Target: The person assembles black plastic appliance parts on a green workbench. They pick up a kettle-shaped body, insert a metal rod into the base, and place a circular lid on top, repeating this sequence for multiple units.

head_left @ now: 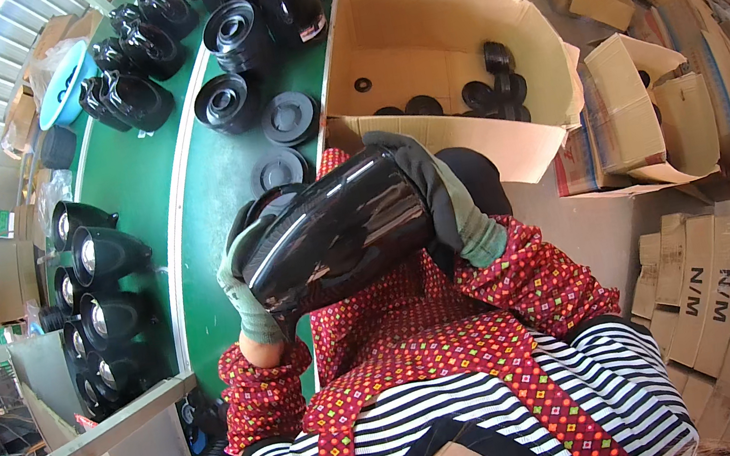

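A person holds a big, shiny black jug (337,233) sideways in front of the chest, beside the edge of the green counter (208,298). The left grip (252,271) is curled around the lower left end of the jug, and the right grip (443,200) is wrapped around its upper right end. Both are part way closed, with the jug between them, and both wear grey-green gloves with dark parts. Some of the fingers are hidden, so it is hard to tell how they bend. The person has red dotted sleeves (537,272) and a striped shirt (396,416). Just past the jug, two flat black discs (290,119) lie on the counter, with ringed black parts (225,103) near them. Farther up are more shiny black jugs (139,100) and a light blue bowl (70,89). Along the left side, dark cups with silvery insides (104,252) lie in rows. To the right of the counter, a big open box (512,155) has black round pieces (480,96) inside. Farther right are smaller open boxes (627,121) and flat brown cardboard (702,307).
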Demonstrator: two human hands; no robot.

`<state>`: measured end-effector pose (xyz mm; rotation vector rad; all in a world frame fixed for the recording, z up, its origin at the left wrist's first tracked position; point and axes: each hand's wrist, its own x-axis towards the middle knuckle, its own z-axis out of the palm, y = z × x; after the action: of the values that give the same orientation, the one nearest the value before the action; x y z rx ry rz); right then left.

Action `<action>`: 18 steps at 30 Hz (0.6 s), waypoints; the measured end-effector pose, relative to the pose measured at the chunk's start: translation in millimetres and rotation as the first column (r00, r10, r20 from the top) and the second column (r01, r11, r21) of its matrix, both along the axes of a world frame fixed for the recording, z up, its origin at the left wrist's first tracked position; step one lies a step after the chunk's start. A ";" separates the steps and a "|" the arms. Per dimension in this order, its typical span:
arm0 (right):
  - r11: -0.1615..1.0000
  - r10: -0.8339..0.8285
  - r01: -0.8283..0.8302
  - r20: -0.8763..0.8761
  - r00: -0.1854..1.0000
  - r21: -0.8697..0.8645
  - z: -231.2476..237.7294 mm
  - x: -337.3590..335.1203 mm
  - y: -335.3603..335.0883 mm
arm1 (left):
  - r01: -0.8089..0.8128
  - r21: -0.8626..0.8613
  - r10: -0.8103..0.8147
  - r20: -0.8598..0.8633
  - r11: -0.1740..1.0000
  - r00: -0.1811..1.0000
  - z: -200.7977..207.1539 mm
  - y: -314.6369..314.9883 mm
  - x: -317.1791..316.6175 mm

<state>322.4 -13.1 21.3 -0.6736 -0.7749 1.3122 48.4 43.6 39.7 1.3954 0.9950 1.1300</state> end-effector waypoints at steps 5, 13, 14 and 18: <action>0.991 0.084 -0.054 0.249 0.965 -0.123 33.5 -0.5 -24.9 | 0.100 0.364 0.017 -0.305 0.926 0.952 -2.5 -7.7 -15.9; 0.976 0.209 -0.144 0.514 0.832 -0.164 36.3 -6.5 -115.4 | 0.190 -0.437 -0.163 0.098 0.879 0.982 -33.4 -103.3 -82.4; 0.973 0.211 -0.123 0.534 0.818 -0.197 35.8 -8.2 -122.6 | 0.177 -0.470 -0.164 0.069 0.865 0.984 -32.0 -114.8 -87.7; 0.982 0.164 -0.070 0.607 0.777 -0.176 36.8 -12.0 -129.8 | 0.136 -0.506 -0.161 -0.006 0.852 0.987 -27.0 -138.8 -95.7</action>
<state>310.4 -142.9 58.1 -1.2274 -1.2809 1.2700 -47.3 -95.2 12.7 1.0517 1.1002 0.6534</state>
